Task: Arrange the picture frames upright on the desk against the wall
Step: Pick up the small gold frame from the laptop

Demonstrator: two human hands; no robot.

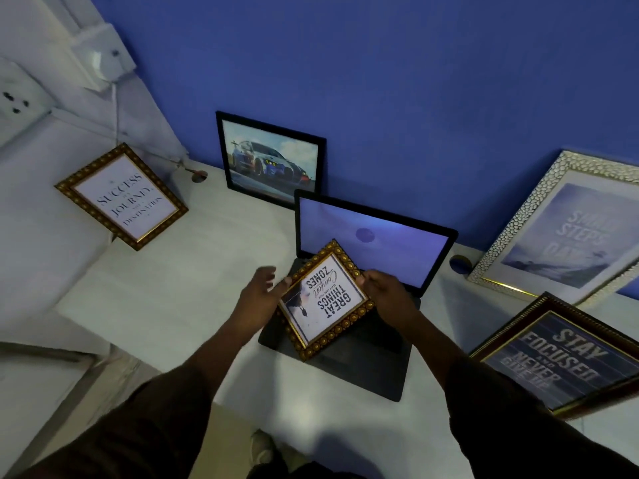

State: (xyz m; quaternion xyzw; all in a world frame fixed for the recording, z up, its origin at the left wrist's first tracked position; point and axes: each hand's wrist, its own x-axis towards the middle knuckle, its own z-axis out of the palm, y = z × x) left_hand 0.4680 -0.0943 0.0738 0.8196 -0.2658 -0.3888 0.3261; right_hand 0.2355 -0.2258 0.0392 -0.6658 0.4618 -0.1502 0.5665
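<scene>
A small gold-framed picture [325,300] reading "Great things... comfort zones" is held above the laptop, its text upside down to me. My right hand [385,293] grips its right edge. My left hand [259,293] is at its left edge with fingers spread, touching the corner. A black-framed car picture [271,160] stands upright against the blue wall. A gold "Success" frame [121,197] leans on the white side wall at the left. A silver-framed picture [567,233] leans against the wall at the right. A dark "Stay focused" frame [560,354] lies tilted at the right.
An open black laptop [370,243] sits mid-desk on the white desk [166,295], its screen lit. A small dark round object [460,264] sits beside the silver frame. A cable hole [198,176] lies near the back left corner. Wall sockets [17,98] are at upper left.
</scene>
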